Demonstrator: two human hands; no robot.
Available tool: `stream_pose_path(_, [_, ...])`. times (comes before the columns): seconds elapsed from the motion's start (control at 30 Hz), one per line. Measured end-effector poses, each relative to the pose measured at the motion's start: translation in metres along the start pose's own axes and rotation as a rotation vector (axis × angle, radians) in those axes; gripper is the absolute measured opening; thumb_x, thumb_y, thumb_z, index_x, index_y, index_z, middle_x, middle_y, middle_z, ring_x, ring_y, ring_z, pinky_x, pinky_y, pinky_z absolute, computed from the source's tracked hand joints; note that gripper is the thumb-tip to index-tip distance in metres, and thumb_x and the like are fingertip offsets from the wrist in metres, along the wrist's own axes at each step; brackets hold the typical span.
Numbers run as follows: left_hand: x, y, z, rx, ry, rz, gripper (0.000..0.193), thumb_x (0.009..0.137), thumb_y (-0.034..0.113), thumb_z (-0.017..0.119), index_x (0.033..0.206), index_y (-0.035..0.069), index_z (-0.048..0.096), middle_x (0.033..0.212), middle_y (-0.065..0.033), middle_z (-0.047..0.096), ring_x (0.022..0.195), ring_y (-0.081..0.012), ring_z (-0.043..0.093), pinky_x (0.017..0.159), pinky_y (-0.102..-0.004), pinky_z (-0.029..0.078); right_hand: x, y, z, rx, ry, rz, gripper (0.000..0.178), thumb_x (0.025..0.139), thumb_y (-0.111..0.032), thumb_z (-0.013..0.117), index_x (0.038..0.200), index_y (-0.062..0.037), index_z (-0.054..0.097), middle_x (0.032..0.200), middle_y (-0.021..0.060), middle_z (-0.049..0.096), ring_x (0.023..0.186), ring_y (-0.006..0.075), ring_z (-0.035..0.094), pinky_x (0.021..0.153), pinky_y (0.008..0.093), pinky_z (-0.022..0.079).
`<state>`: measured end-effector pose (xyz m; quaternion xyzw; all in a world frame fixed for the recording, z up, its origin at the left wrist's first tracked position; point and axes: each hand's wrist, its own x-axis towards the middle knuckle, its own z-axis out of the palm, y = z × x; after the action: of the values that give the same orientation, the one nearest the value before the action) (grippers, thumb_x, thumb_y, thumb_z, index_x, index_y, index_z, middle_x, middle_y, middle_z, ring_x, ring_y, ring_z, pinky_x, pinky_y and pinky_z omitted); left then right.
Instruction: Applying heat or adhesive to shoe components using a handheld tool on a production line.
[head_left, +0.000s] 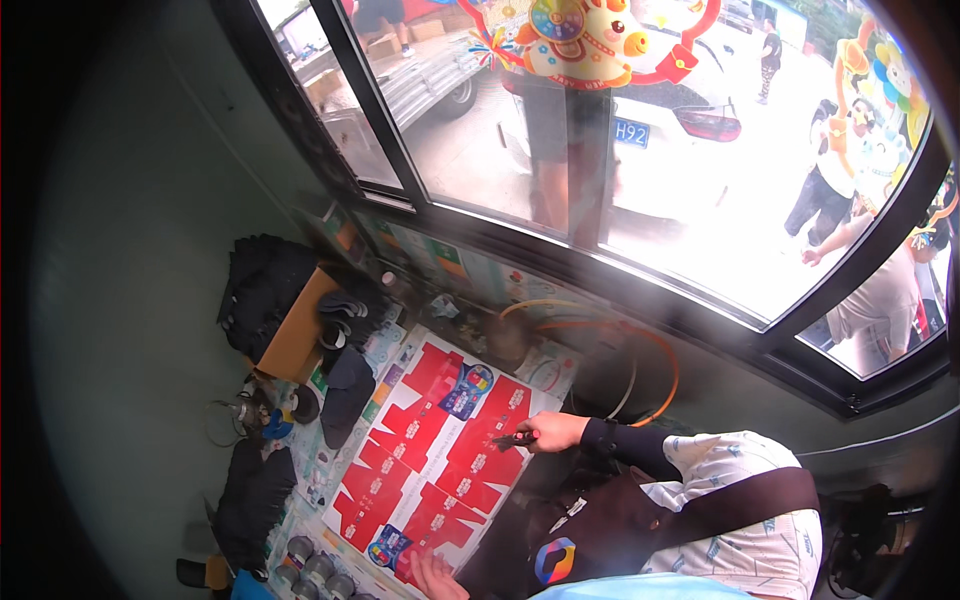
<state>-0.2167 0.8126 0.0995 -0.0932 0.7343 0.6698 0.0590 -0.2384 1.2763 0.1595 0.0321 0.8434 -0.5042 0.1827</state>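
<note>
A large sheet printed with red box-shaped panels [400,440] and small blue pictures lies on the table at a slant. Over its right edge, my right hand [558,432] is closed round a small dark hand tool [516,440] with some red at its grip. The tool's dark tip points left over the red print, and its exact kind is too small to make out. At the sheet's near end, by a blue picture, my left hand [436,576] lies with fingers stretched out on the sheet's edge. Its wrist runs out of view at the bottom.
Left of the sheet are a cardboard box [296,330] with dark cloth, black pieces [346,396] and several grey round parts [315,572]. An orange hose [660,350] loops below the window [480,220]. People and vehicles are outside. My brown apron [600,520] borders the sheet.
</note>
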Motion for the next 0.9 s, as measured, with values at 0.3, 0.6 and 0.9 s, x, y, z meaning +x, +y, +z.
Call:
stream_pose_path(0.3, [0.017,0.090,0.035,-0.033,-0.107,-0.163,0.051,0.108,0.022,0.055,0.151,0.003,0.036,0.137,-0.0164,0.060,0.112,-0.0247,0.064,0.092,-0.0325,0.054,0.000,-0.003,-0.003,0.014,0.034,-0.006,0.029,0.082,-0.017,0.059,0.106,-0.0022,0.068,0.091,0.0210,0.071,0.088,0.0375,0.069,0.078,0.0459,0.052])
stream_pose_path(0.6, [0.025,0.080,0.030,0.124,-0.280,0.043,0.048,0.108,0.026,0.055,0.149,0.003,0.041,0.132,-0.0173,0.065,0.106,-0.0233,0.066,0.091,-0.0340,0.054,-0.017,-0.023,-0.009,0.002,0.039,-0.075,0.033,0.087,-0.019,0.059,0.114,-0.0060,0.071,0.100,0.0212,0.072,0.096,0.0391,0.069,0.084,0.0455,0.053])
stream_pose_path(0.9, [0.079,0.111,0.066,0.195,-0.584,-0.374,0.048,0.108,0.022,0.054,0.151,0.003,0.041,0.134,-0.0178,0.064,0.112,-0.0257,0.066,0.097,-0.0394,0.053,0.026,0.026,0.034,-0.006,0.066,-0.128,0.034,0.079,-0.012,0.061,0.110,0.0003,0.069,0.090,0.0236,0.071,0.088,0.0428,0.066,0.079,0.0504,0.051])
